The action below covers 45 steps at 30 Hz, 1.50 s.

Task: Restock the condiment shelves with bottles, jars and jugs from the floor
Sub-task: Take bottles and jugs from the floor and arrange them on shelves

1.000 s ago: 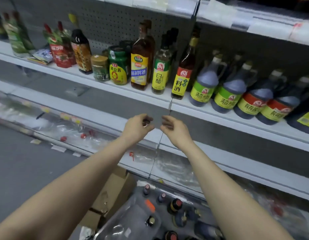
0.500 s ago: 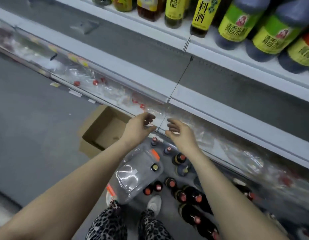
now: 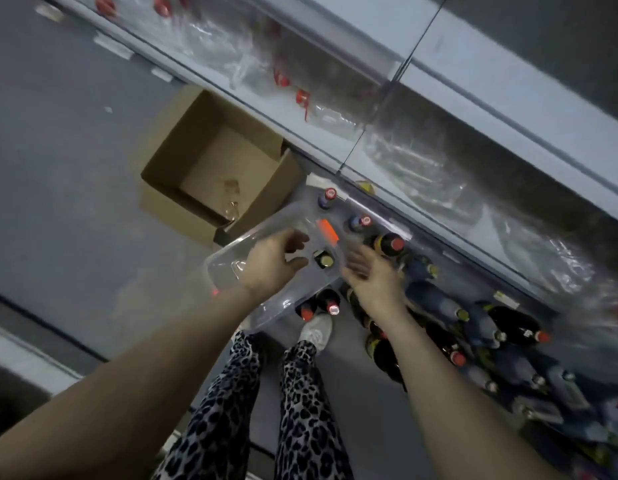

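Both hands have dropped from the shelf edge toward the floor. At left sits an open cardboard box. Left hand, fingers loosely curled, and right hand, open, both empty, hover over a clear plastic bin. Bottles crowd the floor at right.

Leopard-print trousers, brown cardboard box, orange-latched clear bin, white shoe.

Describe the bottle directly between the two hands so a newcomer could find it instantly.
Start at the open cardboard box on the floor; right of it lies a clear plastic bin. The bottle stands within its outline, between both hands. Its cap is gold; neighbouring caps are red.
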Each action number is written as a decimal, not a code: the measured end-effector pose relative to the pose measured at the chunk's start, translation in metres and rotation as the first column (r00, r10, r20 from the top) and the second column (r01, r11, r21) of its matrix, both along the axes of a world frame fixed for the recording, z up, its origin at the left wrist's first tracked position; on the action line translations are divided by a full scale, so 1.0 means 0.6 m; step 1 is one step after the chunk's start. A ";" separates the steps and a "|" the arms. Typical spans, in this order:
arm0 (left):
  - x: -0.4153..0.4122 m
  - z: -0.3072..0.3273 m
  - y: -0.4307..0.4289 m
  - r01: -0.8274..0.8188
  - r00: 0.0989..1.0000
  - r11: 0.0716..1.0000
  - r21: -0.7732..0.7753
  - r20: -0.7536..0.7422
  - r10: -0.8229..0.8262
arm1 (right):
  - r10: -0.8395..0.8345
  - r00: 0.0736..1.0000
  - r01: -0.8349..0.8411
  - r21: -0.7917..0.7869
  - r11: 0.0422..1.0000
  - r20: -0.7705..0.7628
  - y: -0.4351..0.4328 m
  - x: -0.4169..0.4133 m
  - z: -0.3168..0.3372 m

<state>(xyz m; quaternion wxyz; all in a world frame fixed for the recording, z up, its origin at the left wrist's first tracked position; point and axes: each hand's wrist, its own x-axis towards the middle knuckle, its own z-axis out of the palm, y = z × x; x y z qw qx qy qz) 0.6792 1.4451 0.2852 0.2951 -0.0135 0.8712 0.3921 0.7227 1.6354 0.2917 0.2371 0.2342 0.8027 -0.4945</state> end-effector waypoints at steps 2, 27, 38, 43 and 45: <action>0.013 -0.056 -0.009 0.001 0.999 1.000 -0.011 0.034 0.000 | -0.018 0.999 0.018 -0.003 1.000 0.048 -0.008 0.009 -0.053; 0.072 -0.617 0.021 0.040 0.962 0.999 0.000 0.270 -0.038 | 0.071 0.990 -0.114 0.417 0.902 0.118 -0.059 0.045 -0.573; 0.046 -0.698 0.054 0.118 0.951 0.990 0.072 0.280 -0.134 | 0.072 0.995 -0.096 0.454 0.886 0.069 -0.065 0.028 -0.647; 0.041 -0.727 0.048 0.138 0.937 0.987 0.085 0.313 -0.158 | 0.015 1.000 -0.022 0.340 0.940 0.025 -0.078 0.024 -0.662; 0.042 -0.730 0.044 0.134 0.934 0.987 0.087 0.323 -0.155 | 0.025 0.999 -0.014 0.324 0.946 -0.031 -0.084 0.021 -0.660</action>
